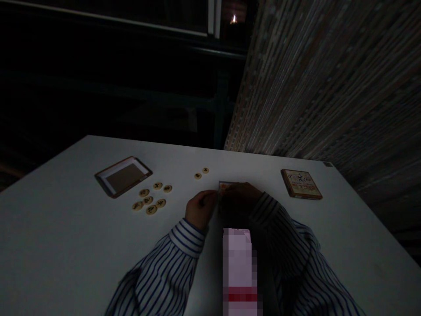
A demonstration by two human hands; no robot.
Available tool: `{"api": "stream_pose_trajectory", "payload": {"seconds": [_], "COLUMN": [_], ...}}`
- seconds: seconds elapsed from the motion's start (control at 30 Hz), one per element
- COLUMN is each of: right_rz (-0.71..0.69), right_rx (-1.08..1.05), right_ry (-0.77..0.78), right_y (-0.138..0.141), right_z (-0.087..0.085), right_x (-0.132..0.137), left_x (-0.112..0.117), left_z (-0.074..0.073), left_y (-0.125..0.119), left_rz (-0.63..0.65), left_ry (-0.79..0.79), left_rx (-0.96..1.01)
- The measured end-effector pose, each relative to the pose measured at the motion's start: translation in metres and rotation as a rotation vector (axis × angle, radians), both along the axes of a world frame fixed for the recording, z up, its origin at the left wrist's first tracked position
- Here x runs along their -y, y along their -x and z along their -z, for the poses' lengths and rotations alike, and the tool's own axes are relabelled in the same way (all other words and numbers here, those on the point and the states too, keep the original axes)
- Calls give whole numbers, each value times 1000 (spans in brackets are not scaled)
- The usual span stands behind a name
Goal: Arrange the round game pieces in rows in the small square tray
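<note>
Near the middle of the table, my left hand is closed, its fingertips at the left edge of a small rectangular packet. An orange-red patch shows near the packet's top; the rest is dark or covered. My right hand lies over the packet's right side with fingers curled round it, mostly in shadow. Left of my hands lie several round wooden Chinese chess pieces with dark characters. Two more pieces sit a little beyond my left hand.
An open shallow box part lies at the table's left, beyond the pieces. A flat box with a printed top is on the right. A pale pink, pixelated object stands out between my forearms. A bead-like curtain hangs behind the white table.
</note>
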State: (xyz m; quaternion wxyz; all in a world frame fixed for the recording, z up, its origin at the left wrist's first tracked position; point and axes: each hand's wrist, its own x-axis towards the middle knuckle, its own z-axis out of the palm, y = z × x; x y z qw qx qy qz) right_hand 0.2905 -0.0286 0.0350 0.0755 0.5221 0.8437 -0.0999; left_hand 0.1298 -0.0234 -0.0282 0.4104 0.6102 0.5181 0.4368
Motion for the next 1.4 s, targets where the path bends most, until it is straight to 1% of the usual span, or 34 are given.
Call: {"api": "stream_pose_trajectory", "payload": {"seconds": [0.1, 0.17, 0.3, 0.43, 0.53, 0.63, 0.7, 0.83, 0.93, 0.97, 1.1, 1.27, 1.4], "right_rz": [-38, -36, 40, 99, 152, 207, 234, 367, 461, 481, 474, 462, 465], "right_rx": [1, 7, -3, -99, -218, -373, -482, -609, -703, -734, -840, -842, -840], "right_ry": [-31, -49, -79, -163, -261, -376, -406, -365, -336, -325, -255, -227, -228], "right_y": [-2, -4, -12, -23, -34, -45, -52, -60, -61, -61, -59, -55, -51], "right_z": [2, 2, -2, -2, 8, 24, 35, 54, 68, 72, 84, 87, 78], "right_x": [-1, -2, -4, 3, 19, 38, 50, 67, 73, 74, 75, 74, 74], "left_x": [1, 0, 1, 7, 16, 25, 31, 39, 43, 43, 45, 46, 46], "left_z": [-2, -3, -1, -1, 0, 2, 4, 7, 7, 7, 4, 4, 4], "left_y": [0, 0, 0, 3, 7, 11, 13, 13, 11, 10, 8, 7, 8], "left_rz": [-4, -4, -9, 3, 60, 101, 123, 177, 235, 249, 272, 276, 284], "left_ry": [16, 20, 19, 23, 42, 99, 95, 12, -5, -5, 4, 43, 54], "left_rx": [8, 9, 5, 2, 9, 17, -15, -52, -33, -28, -27, -20, -13]}}
